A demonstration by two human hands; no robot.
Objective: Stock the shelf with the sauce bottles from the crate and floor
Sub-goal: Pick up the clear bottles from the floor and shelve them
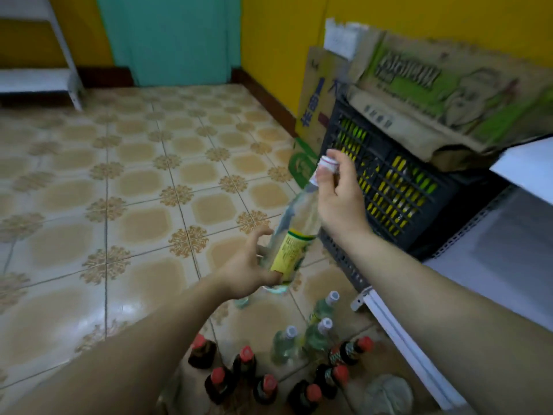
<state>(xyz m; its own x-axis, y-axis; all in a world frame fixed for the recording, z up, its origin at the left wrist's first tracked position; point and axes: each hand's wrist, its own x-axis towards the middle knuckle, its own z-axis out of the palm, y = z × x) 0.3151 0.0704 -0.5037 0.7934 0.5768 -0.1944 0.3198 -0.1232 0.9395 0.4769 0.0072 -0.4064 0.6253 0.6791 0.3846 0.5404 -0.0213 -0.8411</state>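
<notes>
Both hands are on one bottle [294,250] here, a clear one with a yellow label and a white cap with a red ring. It's held up in the air, tilted, cap end up and leaning right, about level with the front of the crate [389,187]. The right hand [338,193] pinches the neck just under the cap, thumb on the near side and fingers wrapped over the top. The left hand [248,265] cups the bottom end, with the thumb pressed on the label and the fingers curled round the far side. It's a bit blurry down there, so I can't tell how tight that grip is.

The crate is black plastic mesh with yellow-green stuff showing through the slots. It sits on the floor [119,190] against the yellow wall, with battered cardboard [434,94] piled on top. Just right of it is the white shelf [493,250], under the right forearm.

Down on the tiles by the shelf's corner there's a bunch more stock: three clear bottles [317,333] with white caps standing close together, and in front of them a cluster of dark bottles [245,363] with red caps. Most are upright, and one on the right looks tipped over. A crumpled greyish cloth [386,393] lies beside them by the shelf edge.

There's a teal door [170,37] at the back.
</notes>
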